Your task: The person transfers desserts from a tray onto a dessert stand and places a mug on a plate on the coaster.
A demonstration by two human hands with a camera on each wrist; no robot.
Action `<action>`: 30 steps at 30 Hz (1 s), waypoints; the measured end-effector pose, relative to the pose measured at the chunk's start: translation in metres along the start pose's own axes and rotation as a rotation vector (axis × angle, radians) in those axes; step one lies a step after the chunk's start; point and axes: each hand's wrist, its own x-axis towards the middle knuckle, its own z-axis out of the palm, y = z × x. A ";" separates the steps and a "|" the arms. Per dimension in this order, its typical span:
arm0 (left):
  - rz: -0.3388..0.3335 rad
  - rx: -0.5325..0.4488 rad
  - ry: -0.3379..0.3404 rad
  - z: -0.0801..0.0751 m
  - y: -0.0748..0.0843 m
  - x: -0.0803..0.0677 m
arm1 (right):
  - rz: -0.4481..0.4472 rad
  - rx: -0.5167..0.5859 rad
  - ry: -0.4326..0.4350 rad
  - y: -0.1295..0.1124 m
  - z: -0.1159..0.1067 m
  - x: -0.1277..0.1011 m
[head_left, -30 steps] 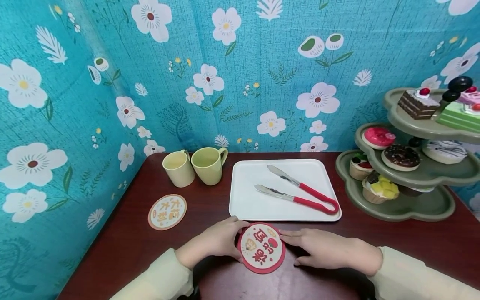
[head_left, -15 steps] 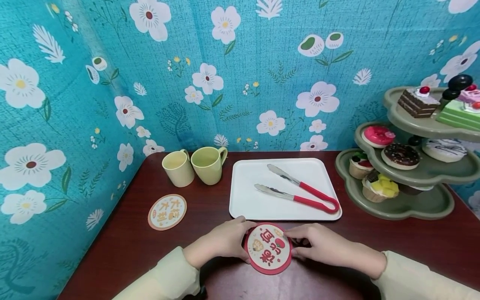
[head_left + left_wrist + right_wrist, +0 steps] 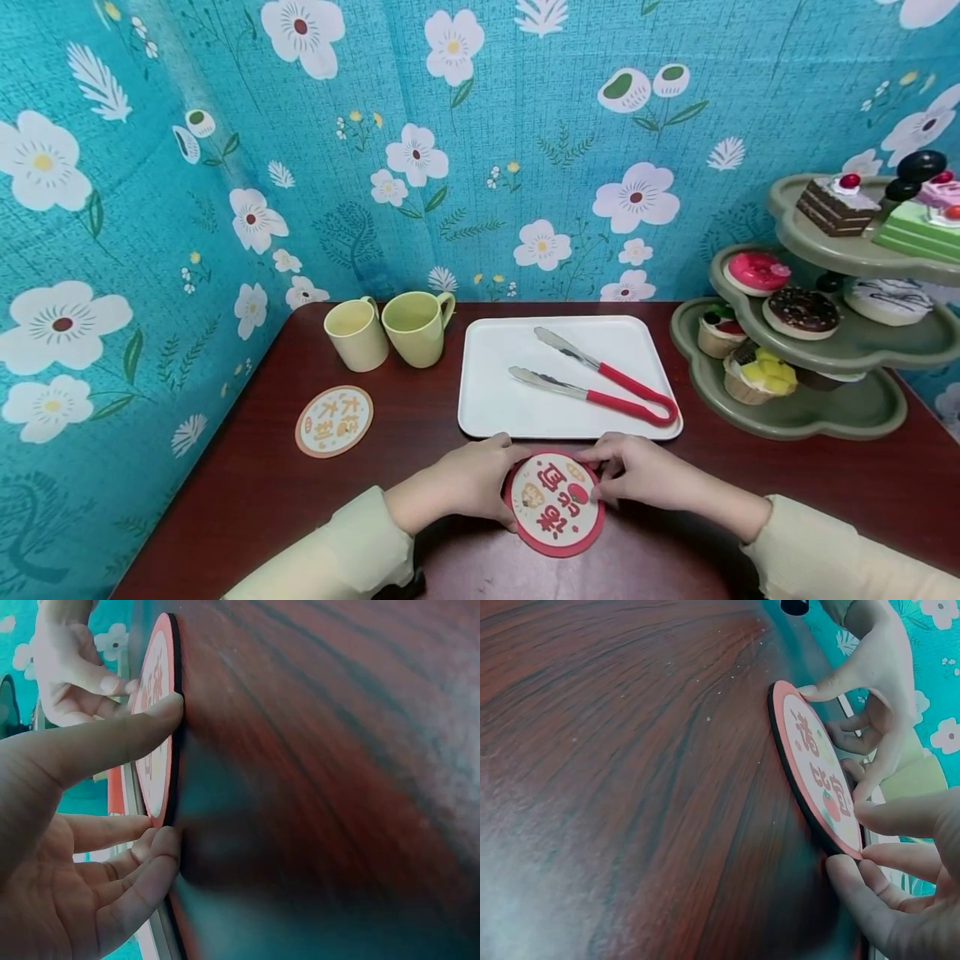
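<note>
A round red-rimmed coaster (image 3: 555, 504) with red characters and small drawings lies on the dark wooden table, close to its near side. My left hand (image 3: 477, 478) grips its left edge; in the left wrist view the thumb and fingertips bracket the coaster (image 3: 156, 791) at two spots on the rim. My right hand (image 3: 651, 475) pinches the opposite edge. In the right wrist view one right fingertip rests on top of the coaster (image 3: 821, 776) while others touch its edge. The underside is black; whether it is slightly lifted I cannot tell.
An orange-rimmed coaster (image 3: 334, 422) lies at left, below two mugs: cream (image 3: 358, 337) and green (image 3: 416, 332). Red-handled tongs (image 3: 600, 392) lie on a white tray (image 3: 487, 417) just behind my hands. A tiered stand (image 3: 840, 417) of cakes and donuts stands at right.
The red-rimmed coaster and both hands around it have shifted right and slightly toward me. My right hand has closed from touching with extended fingers to pinching the coaster's edge.
</note>
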 end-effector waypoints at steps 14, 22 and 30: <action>0.045 0.021 -0.020 0.002 0.019 0.014 | 0.027 -0.043 0.023 0.012 -0.008 -0.013; 0.079 0.060 -0.048 0.002 0.030 0.022 | 0.074 0.060 -0.019 0.014 -0.013 -0.018; 0.094 0.054 -0.062 0.006 0.041 0.033 | 0.096 -0.068 -0.006 0.017 -0.021 -0.030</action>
